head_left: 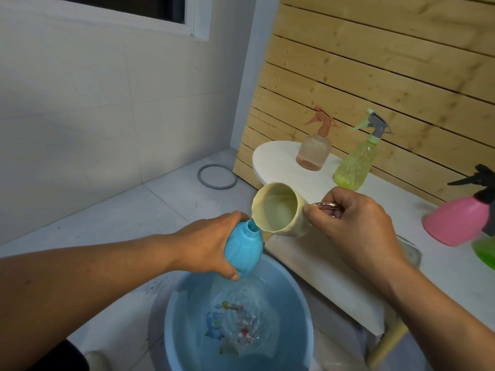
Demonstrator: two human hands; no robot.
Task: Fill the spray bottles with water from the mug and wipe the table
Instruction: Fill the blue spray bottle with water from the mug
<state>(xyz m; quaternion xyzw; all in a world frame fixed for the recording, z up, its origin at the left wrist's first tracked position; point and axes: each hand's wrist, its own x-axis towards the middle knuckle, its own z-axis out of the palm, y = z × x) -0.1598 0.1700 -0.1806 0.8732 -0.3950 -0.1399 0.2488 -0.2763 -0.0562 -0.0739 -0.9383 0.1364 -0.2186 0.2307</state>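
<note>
My left hand grips a blue spray bottle with no spray head, tilted over a blue basin. My right hand holds the cream mug by its metal handle, tipped so its rim touches the bottle's open neck. On the white table stand a peach spray bottle, a yellow-green spray bottle and a pink spray bottle with a black head.
The basin holds rippling water and sits on the tiled floor below the table's edge. A green bottle shows at the right edge. A grey ring lies on the floor near the wall. Slatted wood panelling backs the table.
</note>
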